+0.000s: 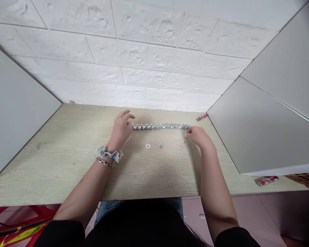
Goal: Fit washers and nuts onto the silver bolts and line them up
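Observation:
A row of small silver bolts with washers (151, 126) stands across the wooden tabletop, those on the left upright with their shanks pointing up. My left hand (121, 127) is at the row's left end, fingers apart and partly bent; its thumb side hides the end of the row. Past the right end, my right hand (199, 136) is closed in a pinch. A small shiny metal piece (186, 136) shows at its fingertips, too small to tell its kind. In front of the row lie a flat washer (148, 146) and a small flanged nut (161, 146).
A white textured brick wall (134, 51) rises behind the tabletop (67, 154). Grey-white panels stand left (18, 109) and right (267, 130). One red battery (202, 117) lies at the back right corner, another red battery (267, 180) near the front right edge.

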